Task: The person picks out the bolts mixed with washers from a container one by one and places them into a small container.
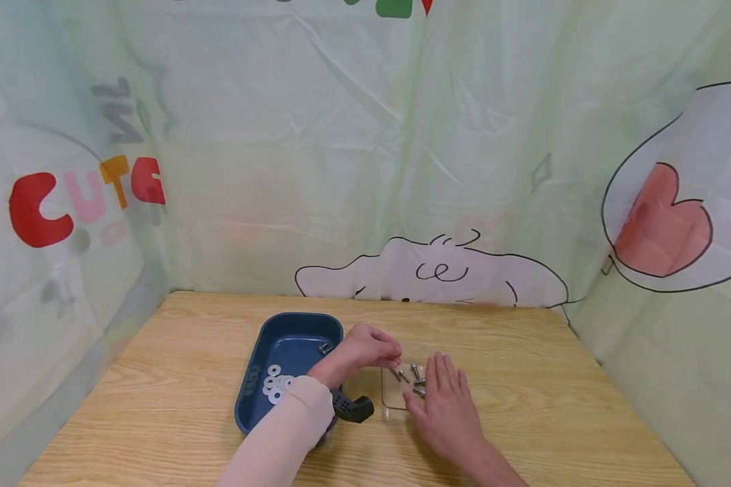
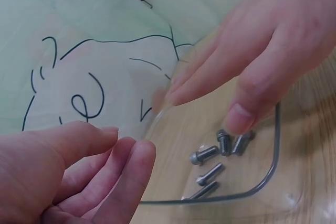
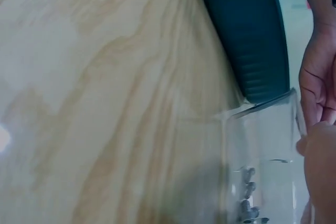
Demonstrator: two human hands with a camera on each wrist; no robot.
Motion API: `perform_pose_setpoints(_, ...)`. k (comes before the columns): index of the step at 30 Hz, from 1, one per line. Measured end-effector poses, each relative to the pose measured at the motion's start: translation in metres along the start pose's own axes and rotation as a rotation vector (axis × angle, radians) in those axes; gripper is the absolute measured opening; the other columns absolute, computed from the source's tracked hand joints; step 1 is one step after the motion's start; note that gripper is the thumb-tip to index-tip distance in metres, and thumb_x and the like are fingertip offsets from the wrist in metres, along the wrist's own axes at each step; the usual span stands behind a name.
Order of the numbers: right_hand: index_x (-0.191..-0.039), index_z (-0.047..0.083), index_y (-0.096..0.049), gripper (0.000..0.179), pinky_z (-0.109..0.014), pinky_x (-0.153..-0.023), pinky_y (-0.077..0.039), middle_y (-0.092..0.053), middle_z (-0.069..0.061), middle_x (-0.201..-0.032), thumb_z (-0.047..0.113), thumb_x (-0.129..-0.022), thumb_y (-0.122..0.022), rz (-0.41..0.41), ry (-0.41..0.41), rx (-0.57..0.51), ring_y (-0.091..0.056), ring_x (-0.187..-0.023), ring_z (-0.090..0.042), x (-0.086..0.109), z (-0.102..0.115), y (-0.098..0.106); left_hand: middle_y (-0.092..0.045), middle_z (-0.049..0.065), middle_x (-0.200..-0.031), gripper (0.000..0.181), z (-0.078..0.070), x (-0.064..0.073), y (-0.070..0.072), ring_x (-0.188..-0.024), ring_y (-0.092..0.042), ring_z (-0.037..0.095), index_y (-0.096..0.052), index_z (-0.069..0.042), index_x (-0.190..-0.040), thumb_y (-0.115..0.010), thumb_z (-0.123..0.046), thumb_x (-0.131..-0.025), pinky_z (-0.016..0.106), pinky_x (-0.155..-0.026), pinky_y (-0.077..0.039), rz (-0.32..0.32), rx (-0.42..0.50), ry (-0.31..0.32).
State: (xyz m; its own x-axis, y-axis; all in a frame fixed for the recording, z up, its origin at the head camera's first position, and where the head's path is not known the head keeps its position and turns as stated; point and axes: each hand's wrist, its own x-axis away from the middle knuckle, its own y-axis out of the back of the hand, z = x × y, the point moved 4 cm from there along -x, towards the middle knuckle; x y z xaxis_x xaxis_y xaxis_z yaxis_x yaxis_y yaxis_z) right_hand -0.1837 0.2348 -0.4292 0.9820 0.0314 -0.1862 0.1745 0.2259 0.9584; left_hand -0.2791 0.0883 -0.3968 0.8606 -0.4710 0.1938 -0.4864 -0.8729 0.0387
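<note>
A clear plastic box (image 1: 392,407) stands on the table with several metal screws (image 2: 211,173) lying in it. My left hand (image 1: 365,346) hovers over its far left corner. In the left wrist view, that hand's fingers are curled with the thumb close against them, and nothing shows in the pinch. My right hand (image 1: 447,409) rests along the box's right side, fingers straight, thumb over the near rim. The right wrist view shows a fingertip of it touching the rim. Left of the box is a blue tray (image 1: 241,406), partly covered by the left forearm.
Flat white washers (image 1: 274,382) lie in the tray's near left part, and a few small metal pieces (image 1: 325,349) near its right wall. A black wrist camera (image 1: 353,408) juts from the left wrist. Behind the wooden table (image 1: 524,379) hangs a printed curtain (image 1: 250,169).
</note>
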Motion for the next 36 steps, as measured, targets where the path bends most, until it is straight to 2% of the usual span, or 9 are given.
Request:
perform_pose_setpoints(6,-0.148,-0.014,-0.03,0.078,-0.064,-0.12,-0.021,-0.026,-0.032,-0.157,0.042,-0.099,-0.054,-0.055,0.045,0.008,-0.024,-0.148,-0.045,-0.002,0.007,0.009,-0.073,0.02,-0.104,0.023,-0.005,0.006,0.015,-0.094,-0.074,0.026,-0.069,0.005,-0.111,-0.065,-0.011,-0.095,0.041,-0.094,-0.058,-0.006,-0.005,-0.01)
perform_pose_setpoints(10,-0.147,-0.014,-0.032,0.076,-0.064,-0.12,-0.023,-0.028,-0.031,-0.157,0.041,-0.099,-0.055,-0.08,0.08,-0.018,-0.025,-0.148,-0.045,-0.004,0.017,0.013,-0.073,0.022,-0.106,0.023,-0.006,0.008,0.027,-0.094,-0.074,0.027,-0.07,0.004,-0.11,-0.066,-0.012,-0.095,0.037,-0.09,-0.06,-0.038,-0.002,-0.011)
perform_pose_setpoints(13,-0.147,-0.013,-0.032,0.075,-0.063,-0.12,-0.022,-0.027,-0.03,-0.158,0.041,-0.1,-0.054,-0.066,0.094,-0.025,-0.023,-0.149,-0.043,-0.006,0.025,0.014,-0.073,0.022,-0.105,0.025,-0.005,0.009,0.035,-0.09,-0.075,0.023,-0.068,0.006,-0.113,-0.066,-0.011,-0.094,0.036,-0.089,-0.06,-0.066,0.012,-0.002)
perform_pose_setpoints(18,-0.148,-0.012,-0.031,0.076,-0.061,-0.122,-0.021,-0.025,-0.029,-0.159,0.042,-0.1,-0.053,-0.026,0.097,-0.037,-0.02,-0.15,-0.042,-0.009,0.038,0.014,-0.072,0.023,-0.107,0.03,-0.003,0.012,0.049,-0.087,-0.075,0.021,-0.065,0.008,-0.119,-0.066,-0.01,-0.094,0.041,-0.095,-0.057,-0.097,0.011,0.007)
perform_pose_setpoints(24,-0.15,-0.01,-0.03,0.078,-0.061,-0.122,-0.019,-0.024,-0.026,-0.16,0.045,-0.099,-0.053,0.0,0.109,-0.046,-0.019,-0.151,-0.04,-0.011,0.051,0.013,-0.07,0.029,-0.112,0.03,0.0,0.013,0.067,-0.084,-0.075,0.018,-0.065,0.009,-0.118,-0.066,-0.009,-0.094,0.034,-0.086,-0.061,-0.138,0.021,-0.005)
perform_pose_setpoints(31,-0.151,-0.007,-0.029,0.077,-0.059,-0.123,-0.02,-0.023,-0.023,-0.162,0.047,-0.1,-0.05,0.032,0.147,-0.057,-0.018,-0.152,-0.038,-0.013,0.069,0.007,-0.074,0.018,-0.096,0.027,0.008,0.016,0.088,-0.081,-0.075,0.019,-0.067,0.01,-0.115,-0.066,-0.008,-0.094,0.037,-0.088,-0.06,-0.215,0.015,0.009)
perform_pose_setpoints(36,-0.152,-0.005,-0.029,0.078,-0.059,-0.124,-0.018,-0.022,-0.022,-0.163,0.05,-0.101,-0.047,0.059,0.169,-0.101,-0.015,-0.153,-0.036,-0.014,0.083,0.004,-0.075,0.016,-0.095,0.021,0.015,0.019,0.102,-0.084,-0.076,0.024,-0.072,0.005,-0.107,-0.068,-0.009,-0.092,0.037,-0.087,-0.06,-0.279,-0.021,0.032)
